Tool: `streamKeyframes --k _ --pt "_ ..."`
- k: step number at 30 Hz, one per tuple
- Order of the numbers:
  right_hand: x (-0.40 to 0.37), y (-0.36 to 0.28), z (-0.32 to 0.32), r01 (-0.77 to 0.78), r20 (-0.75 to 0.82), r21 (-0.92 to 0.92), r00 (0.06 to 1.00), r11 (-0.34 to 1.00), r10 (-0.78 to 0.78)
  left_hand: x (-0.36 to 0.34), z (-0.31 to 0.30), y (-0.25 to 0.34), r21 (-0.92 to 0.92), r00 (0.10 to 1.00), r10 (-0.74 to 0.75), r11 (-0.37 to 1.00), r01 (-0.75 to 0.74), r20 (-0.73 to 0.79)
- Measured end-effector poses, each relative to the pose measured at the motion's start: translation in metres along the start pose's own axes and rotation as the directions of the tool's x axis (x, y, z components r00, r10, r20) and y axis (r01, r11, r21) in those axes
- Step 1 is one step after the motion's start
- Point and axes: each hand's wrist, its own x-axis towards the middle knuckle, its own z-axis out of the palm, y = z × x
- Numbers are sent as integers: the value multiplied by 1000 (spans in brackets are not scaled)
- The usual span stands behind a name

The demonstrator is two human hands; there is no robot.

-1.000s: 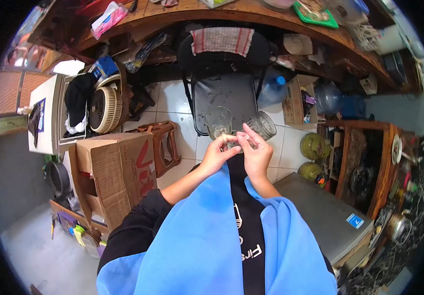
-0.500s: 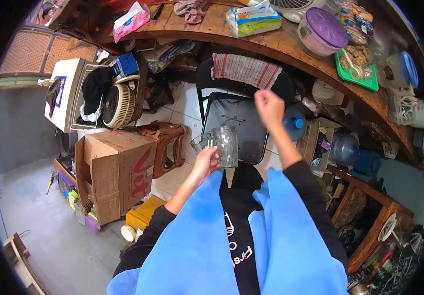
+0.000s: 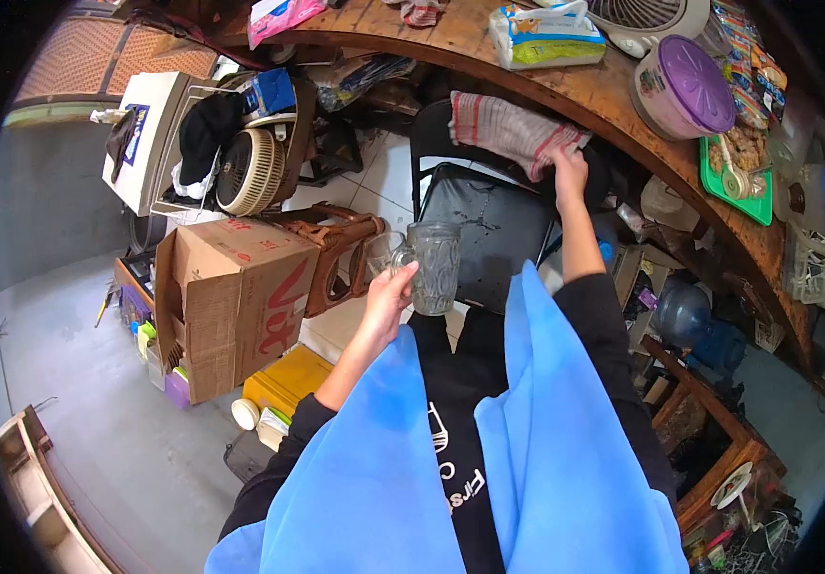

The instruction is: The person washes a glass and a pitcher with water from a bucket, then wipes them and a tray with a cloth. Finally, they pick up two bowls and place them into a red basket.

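Note:
My left hand [image 3: 390,298] is closed around the handle area of a tall clear glass mug [image 3: 435,270]. A second clear glass [image 3: 384,253] shows just left of it, partly behind my fingers; how it is gripped is hard to make out. Out in front, my right hand [image 3: 568,172] pinches the right end of a red-and-white checked cloth [image 3: 503,130]. That cloth lies over the backrest of a black folding chair [image 3: 489,230], whose seat has wet-looking spots and sits beyond the mug.
A curved wooden counter [image 3: 422,40] carries a tissue pack [image 3: 548,36], a purple-lidded tub [image 3: 685,88] and a green tray [image 3: 753,203]. To the left stand a cardboard box [image 3: 250,297], a brown stool [image 3: 338,244] and a fan [image 3: 248,172]. Water bottles [image 3: 682,314] are at the right.
My right hand has moved forward and right from above the chair seat to the cloth and taken hold of its end, lifting it slightly. The view has shifted; my left hand still holds the mug.

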Motion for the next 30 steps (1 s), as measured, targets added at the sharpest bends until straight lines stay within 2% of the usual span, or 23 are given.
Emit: streamKeyframes --k 1,3,5,6,7,9,10,11,13,14,15,16,17,19,21,22,23,25,26,27,29,30 --pt "-25 -11 -1 343 39 -50 939 938 -342 1 -3 0 -5 1000 -2 1000 2 -2" --pt "-95 -53 -1 349 244 199 887 916 -391 7 -10 0 -53 996 4 999 1 92" --pt "-158 -65 -6 453 385 154 791 878 -475 8 -8 9 -109 976 -55 991 80 210" --pt "-183 -67 -13 623 539 89 625 777 -564 12 -7 11 -133 957 -91 982 131 275" --pt "-205 -69 -16 771 683 58 433 634 -588 15 -6 12 -151 932 -122 972 183 340" --pt "-243 -79 -8 848 811 13 301 529 -502 3 20 13 -230 937 26 972 59 348" --pt "-245 -81 -8 884 789 -120 361 451 -497 -7 36 17 -310 948 -20 943 125 319" --pt "-237 -86 -5 919 707 -151 357 363 -611 -15 36 24 -141 916 -135 969 201 377" --pt "-244 -96 -8 792 431 -183 597 583 -676 -9 29 15 -205 805 -112 939 278 582" --pt "-253 -100 -9 789 418 -195 604 582 -679 -5 30 17 -164 768 -82 957 239 636" --pt "-265 -103 -10 754 407 -316 656 576 -636 0 33 20 -122 723 -59 973 195 688" --pt "-275 -103 -13 706 382 -433 707 561 -595 0 41 16 -110 809 30 993 43 588" --pt "-286 -99 -17 760 546 -541 643 360 -538 -20 51 31 -17 843 -12 1000 25 538" --pt "-291 -92 -22 809 660 -536 581 244 -476 -26 64 29 -75 898 30 997 4 438" --pt "-267 -88 -35 822 340 -272 568 500 -749 -20 71 29 12 888 -58 998 59 457" --pt "-256 -97 -43 768 159 -452 570 454 -806 -10 59 30 61 722 -146 988 142 677" --pt "-251 -106 -42 670 -77 -431 640 604 -765 -15 62 31 71 714 -152 987 142 684" --pt "-251 -82 -43 506 -22 -150 857 849 -514 -29 69 31 70 659 -162 984 164 735" --pt "-268 -88 -38 519 -40 73 855 852 -517 -32 71 33 71 662 -164 984 166 732" --pt "-277 -85 -37 665 -43 -218 725 714 -688 -25 70 28 77 654 -166 984 162 738" --pt "-301 -84 -37 645 188 -626 671 439 -717 -15 69 20 89 700 -83 996 28 709" --pt "-302 -88 -37 648 263 -643 688 409 -677 -31 80 23 18 752 -96 994 112 652"
